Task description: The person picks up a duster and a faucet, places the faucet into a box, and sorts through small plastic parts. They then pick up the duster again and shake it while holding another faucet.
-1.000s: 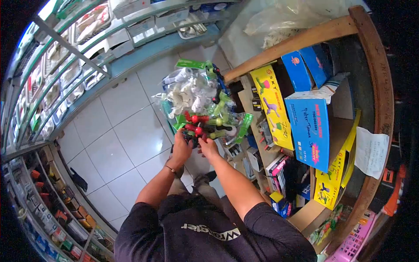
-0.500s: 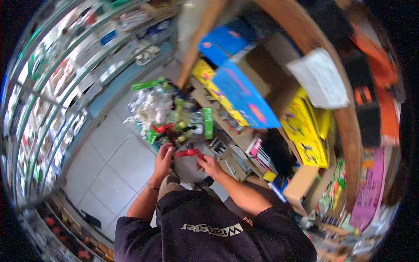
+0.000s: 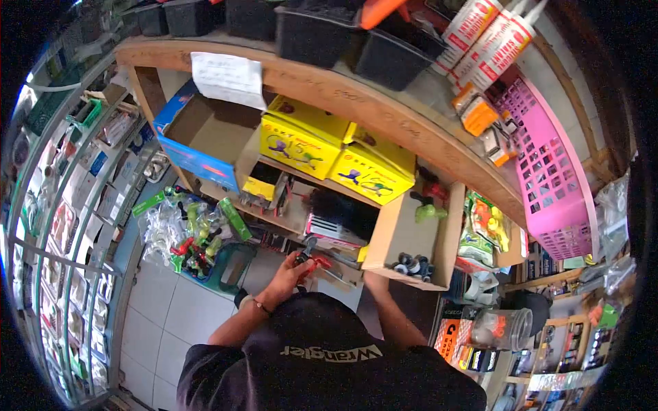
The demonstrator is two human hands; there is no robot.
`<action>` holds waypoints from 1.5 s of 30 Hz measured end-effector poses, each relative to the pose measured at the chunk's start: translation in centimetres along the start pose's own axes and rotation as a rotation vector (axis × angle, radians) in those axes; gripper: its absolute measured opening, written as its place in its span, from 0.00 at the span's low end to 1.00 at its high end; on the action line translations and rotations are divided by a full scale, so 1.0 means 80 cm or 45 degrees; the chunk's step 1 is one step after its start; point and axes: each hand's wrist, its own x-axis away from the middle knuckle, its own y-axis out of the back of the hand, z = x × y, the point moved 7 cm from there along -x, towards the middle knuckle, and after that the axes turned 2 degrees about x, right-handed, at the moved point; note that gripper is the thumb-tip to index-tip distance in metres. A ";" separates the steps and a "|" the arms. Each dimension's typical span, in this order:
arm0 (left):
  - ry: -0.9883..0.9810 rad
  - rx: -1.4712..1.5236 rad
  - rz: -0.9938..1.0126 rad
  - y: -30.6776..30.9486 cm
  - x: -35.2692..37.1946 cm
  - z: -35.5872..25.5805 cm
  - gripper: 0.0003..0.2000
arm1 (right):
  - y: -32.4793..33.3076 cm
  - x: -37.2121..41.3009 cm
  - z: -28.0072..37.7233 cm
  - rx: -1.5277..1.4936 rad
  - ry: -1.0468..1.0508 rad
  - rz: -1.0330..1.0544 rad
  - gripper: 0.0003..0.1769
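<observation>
I am looking down at the left hand (image 3: 288, 272), which is raised in front of the chest with a thin band on its wrist. Its fingers are curling closed round a small red-handled fitting (image 3: 315, 261), gripping it at the near end, so the hand is clamped rather than spread. The fitting is sitting at the fingertips, just in front of the lower wooden shelf (image 3: 288, 218) and close beside the open cardboard box (image 3: 404, 236). It is too small and blurred for me to make out its exact shape.

The right forearm (image 3: 387, 312) is reaching up toward the underside of that cardboard box, and the right hand is hiding behind it, so I cannot tell whether it is open or closed, or whether it is touching the fitting.

Left of the left hand, a clear bag of green and red fittings (image 3: 192, 236) is resting in a green basket (image 3: 235, 268) on the tiled floor. Yellow boxes (image 3: 301, 140) are lying on the shelf above, with a pink basket (image 3: 548, 178) well off to the right.
</observation>
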 end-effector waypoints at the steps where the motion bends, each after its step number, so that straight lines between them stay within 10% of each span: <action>1: -0.007 0.015 0.021 -0.015 0.001 0.000 0.14 | -0.091 0.004 -0.161 -0.431 0.158 -0.169 0.20; 14: -0.101 0.527 0.240 -0.039 0.016 0.035 0.22 | 0.035 -0.025 -0.177 -0.181 0.329 0.158 0.16; 19: -0.247 0.685 -0.181 0.022 0.021 0.016 0.24 | 0.019 0.012 -0.067 -0.052 0.376 0.308 0.16; 22: -0.241 0.838 -0.148 0.042 0.035 0.006 0.24 | 0.033 0.056 0.000 -0.298 0.303 0.486 0.25; 24: -0.334 0.793 -0.149 0.054 0.045 -0.009 0.24 | 0.004 0.117 0.010 -0.469 -0.288 1.191 0.19; 29: -0.764 0.655 -0.148 0.105 0.087 -0.079 0.21 | 0.034 0.100 0.143 -0.384 0.132 1.246 0.18; 31: -0.546 1.433 0.423 0.108 0.094 -0.094 0.18 | 0.059 0.089 0.200 -0.401 0.266 1.321 0.20; 32: -0.793 0.804 0.040 0.125 0.091 -0.106 0.22 | 0.066 0.084 0.215 -0.379 0.247 1.319 0.20; 34: -0.770 1.194 0.657 0.123 0.095 -0.124 0.26 | 0.078 0.084 0.244 -0.289 0.456 1.291 0.17; 38: -0.482 1.213 0.113 0.148 0.107 -0.146 0.30 | 0.092 0.083 0.280 -0.363 0.074 1.206 0.14; 42: -0.534 1.181 0.688 0.161 0.095 -0.153 0.29 | 0.091 0.121 0.264 -0.202 0.095 1.402 0.14; 45: -0.402 1.236 0.510 0.155 0.108 -0.156 0.30 | 0.125 0.136 0.273 -0.339 -0.101 1.156 0.17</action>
